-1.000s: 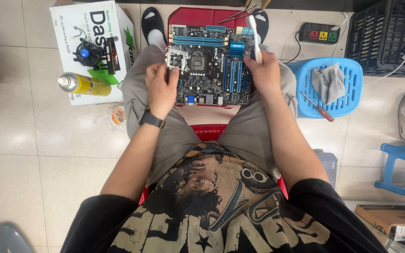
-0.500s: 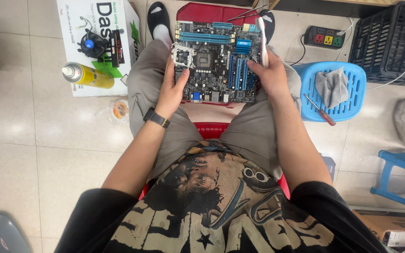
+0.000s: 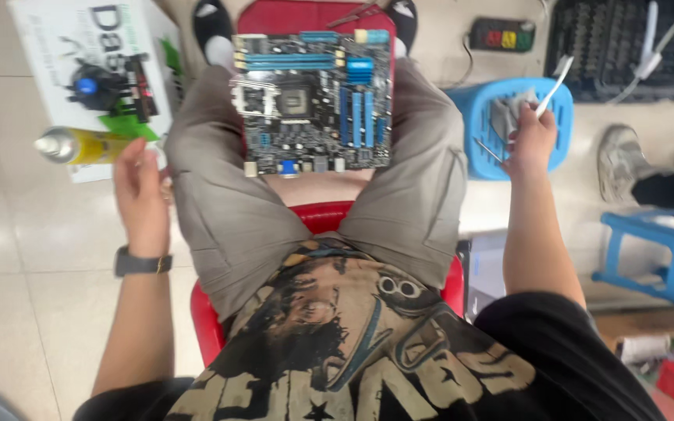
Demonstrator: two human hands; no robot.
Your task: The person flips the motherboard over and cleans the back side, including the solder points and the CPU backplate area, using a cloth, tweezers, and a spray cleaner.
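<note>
**Both hands off the motherboard, spread out to the sides**

The right hand (image 3: 530, 139) is closed on a thin white tool (image 3: 549, 87), which slants up and away toward the right, over the blue stool (image 3: 471, 129) with a grey cloth (image 3: 506, 115) on it; the left hand (image 3: 140, 191) is open, fingers loose, holding nothing, just beside the yellow spray can (image 3: 79, 145) lying on the floor; the motherboard (image 3: 313, 101) rests flat on the lap across both thighs, long axis running left to right, its blue slots toward the right side. Half a second ago both hands gripped the board's edges; now neither touches it, each having swung outward; the board lies in much the same place.
</note>
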